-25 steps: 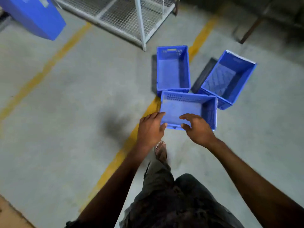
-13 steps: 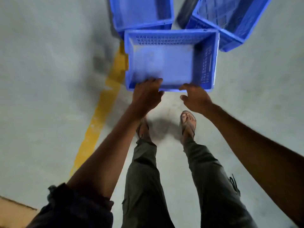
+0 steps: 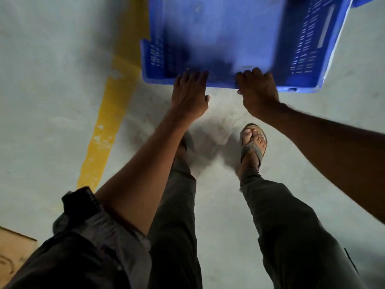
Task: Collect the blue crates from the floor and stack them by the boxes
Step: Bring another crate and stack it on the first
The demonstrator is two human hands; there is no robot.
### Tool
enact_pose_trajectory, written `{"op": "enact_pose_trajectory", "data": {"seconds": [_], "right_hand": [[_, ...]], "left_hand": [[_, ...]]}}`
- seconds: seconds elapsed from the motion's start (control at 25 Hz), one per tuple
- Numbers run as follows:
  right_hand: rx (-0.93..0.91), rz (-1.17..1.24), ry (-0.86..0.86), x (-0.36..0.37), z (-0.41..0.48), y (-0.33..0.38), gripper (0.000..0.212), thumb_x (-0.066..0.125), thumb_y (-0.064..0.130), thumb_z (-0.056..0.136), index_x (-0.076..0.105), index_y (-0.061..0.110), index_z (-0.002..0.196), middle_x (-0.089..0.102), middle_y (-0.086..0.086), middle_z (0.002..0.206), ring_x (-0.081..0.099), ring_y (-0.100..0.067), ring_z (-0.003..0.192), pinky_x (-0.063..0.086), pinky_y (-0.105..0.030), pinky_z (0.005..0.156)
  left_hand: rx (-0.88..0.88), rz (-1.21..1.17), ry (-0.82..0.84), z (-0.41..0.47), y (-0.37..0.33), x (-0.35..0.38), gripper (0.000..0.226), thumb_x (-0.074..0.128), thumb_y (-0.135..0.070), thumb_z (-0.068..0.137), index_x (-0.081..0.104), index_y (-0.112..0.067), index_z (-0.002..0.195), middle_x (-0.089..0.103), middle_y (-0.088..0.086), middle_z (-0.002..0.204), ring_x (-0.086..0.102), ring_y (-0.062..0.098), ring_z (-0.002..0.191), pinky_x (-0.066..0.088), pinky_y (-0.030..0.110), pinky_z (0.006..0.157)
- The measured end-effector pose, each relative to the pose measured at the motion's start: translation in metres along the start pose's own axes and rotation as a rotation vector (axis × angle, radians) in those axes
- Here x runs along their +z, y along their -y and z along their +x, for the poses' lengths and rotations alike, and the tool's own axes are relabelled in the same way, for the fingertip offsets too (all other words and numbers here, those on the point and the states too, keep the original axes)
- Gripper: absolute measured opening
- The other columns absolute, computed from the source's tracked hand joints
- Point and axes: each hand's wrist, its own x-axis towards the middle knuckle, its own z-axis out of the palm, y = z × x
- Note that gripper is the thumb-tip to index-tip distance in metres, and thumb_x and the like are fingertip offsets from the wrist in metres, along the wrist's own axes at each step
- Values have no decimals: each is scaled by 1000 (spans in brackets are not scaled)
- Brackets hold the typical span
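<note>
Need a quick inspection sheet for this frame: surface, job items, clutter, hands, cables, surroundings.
Surface: grey concrete floor with a worn yellow line.
Job's things: blue crate, blurred; a second blue piece shows at the top right corner.
Clutter: nothing seen.
Grippers: left hand and right hand both have fingers hooked over the crate's near rim; grip looks closed on it.
Cables: nothing seen.
Surroundings: brown cardboard box at the lower left edge; the person's legs and a sandalled foot below the crate.
</note>
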Motion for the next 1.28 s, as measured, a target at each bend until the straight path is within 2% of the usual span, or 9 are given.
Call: {"op": "enact_pose_trajectory", "data": {"seconds": [0.28,0.48,0.6,0.72,0.8,0.92,1.08,1.16,1.28], "right_hand": [[-163,261,-42,-143,-40,-52,12,62,22,89,60,12,94,64,-18,88,60,-40,89,46,-44,75],[-162,327,-85,-240,-97,-89,37,43,24,83,69,4,100,71,-21,91,64,-42,87,53,-47,79],[-169,235,-48,-294,-140,-111,55,33,31,78,69,6,111,72,-20,102,65,-44,97,53,-55,86],[-57,213,-69,-360,-170,-124,36,59,29,85,66,23,120,69,-14,120,61,-40,115,49,-51,99],[-159,386,-3,-411,-196,-86,56,84,21,78,62,31,129,64,-2,134,56,-28,126,44,-44,108],[-360,632,303,-473,-244,-2,62,90,37,66,61,36,121,70,12,117,65,-8,112,50,-32,95],[-525,567,236,-516,-293,74,38,91,43,68,62,20,79,58,8,68,52,-1,64,42,-31,63],[-647,532,193,-529,-317,122,35,91,32,68,61,18,80,59,6,72,48,0,66,38,-29,62],[-749,345,118,-547,-348,200,33,86,11,67,74,19,97,71,5,88,63,-4,80,45,-21,69]], "left_hand": [[37,106,-185,-15,38,-112,46,70,-51,72,66,-25,110,70,3,107,57,29,114,28,48,110],[282,178,247,-77,52,-224,50,79,-63,67,64,-21,90,71,2,92,67,26,94,48,33,85],[420,-56,219,-139,27,-251,39,77,-55,79,62,-20,91,66,0,85,65,27,85,44,32,72],[375,-464,13,-197,-24,-294,35,75,-46,86,60,-15,90,63,-2,84,59,17,79,43,32,70],[296,-535,-141,-230,-78,-341,33,75,-46,85,64,-16,93,66,-5,87,58,11,79,45,33,71],[108,-610,-254,-274,-135,-400,31,75,-52,80,64,-26,92,69,-9,93,64,12,90,47,32,77],[186,-690,-263,-388,-100,-449,33,76,-48,80,72,-18,95,73,-3,94,68,14,91,51,34,85],[135,-627,-216,-457,-68,-460,38,83,-33,78,70,-21,112,72,-9,105,66,7,93,51,26,88],[-120,-643,-565,-569,-9,-461,44,86,-35,74,56,-31,105,68,-13,107,68,10,81,56,36,81]]}}
